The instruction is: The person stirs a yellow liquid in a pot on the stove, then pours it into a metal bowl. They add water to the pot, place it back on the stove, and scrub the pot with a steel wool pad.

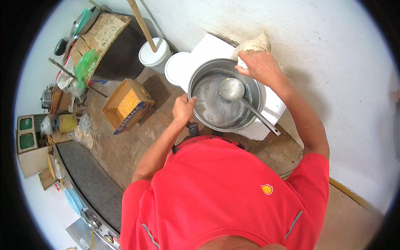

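Note:
A large grey metal pot point(200, 75) stands on a white sheet-like surface point(207, 47) in front of me. My left hand point(184, 108) grips its left rim, thumb over the edge. Inside, a metal ladle point(232, 89) lies tilted, its handle resting across the near right rim. The pot's bottom looks wet or whitish; I cannot tell what it holds. My right hand point(259, 65) is closed around a small white object point(242, 63) at the pot's far right rim, mostly hidden by the fingers. Right behind that hand sits a pale sack point(254, 43), against the wall.
White lidded buckets point(155, 51) stand left of the pot, a wooden pole point(142, 25) rising from one. An open cardboard box point(137, 115) of yellow kernels sits on the floor point(109, 150). Farther left are a dark covered vat point(120, 53) and a dark counter point(87, 178).

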`<state>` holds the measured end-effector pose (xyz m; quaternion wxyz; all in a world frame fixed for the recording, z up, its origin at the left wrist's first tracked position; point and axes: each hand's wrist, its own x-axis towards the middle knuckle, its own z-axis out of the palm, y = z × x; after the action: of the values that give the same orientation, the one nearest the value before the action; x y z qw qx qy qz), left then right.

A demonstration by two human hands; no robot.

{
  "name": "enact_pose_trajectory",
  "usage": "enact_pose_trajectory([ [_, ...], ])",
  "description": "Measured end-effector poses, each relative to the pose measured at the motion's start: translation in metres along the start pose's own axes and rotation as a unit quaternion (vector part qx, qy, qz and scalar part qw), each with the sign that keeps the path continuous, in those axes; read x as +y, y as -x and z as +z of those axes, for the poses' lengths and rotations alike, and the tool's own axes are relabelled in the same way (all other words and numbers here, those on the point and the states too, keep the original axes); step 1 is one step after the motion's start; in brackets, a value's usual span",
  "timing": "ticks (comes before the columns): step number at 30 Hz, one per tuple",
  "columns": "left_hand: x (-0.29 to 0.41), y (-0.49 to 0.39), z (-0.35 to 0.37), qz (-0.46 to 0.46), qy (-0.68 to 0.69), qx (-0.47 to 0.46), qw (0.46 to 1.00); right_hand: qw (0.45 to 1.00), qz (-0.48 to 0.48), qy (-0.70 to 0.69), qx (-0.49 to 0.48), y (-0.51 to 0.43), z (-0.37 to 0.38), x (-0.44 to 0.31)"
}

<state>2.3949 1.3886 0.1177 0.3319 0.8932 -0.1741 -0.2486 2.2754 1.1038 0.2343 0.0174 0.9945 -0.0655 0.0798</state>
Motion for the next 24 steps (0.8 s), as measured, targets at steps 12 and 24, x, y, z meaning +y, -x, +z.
enact_pose_trajectory([
  [12, 0.002, 0.0, 0.006, -0.01, 0.005, 0.006, 1.0, 0.998, -0.041, -0.019, -0.052, 0.003, -0.021, -0.004],
  [24, -0.023, -0.002, 0.03, -0.05, 0.137, -0.016, 0.989, 0.993, -0.118, -0.012, 0.02, 0.006, -0.018, 0.003],
])
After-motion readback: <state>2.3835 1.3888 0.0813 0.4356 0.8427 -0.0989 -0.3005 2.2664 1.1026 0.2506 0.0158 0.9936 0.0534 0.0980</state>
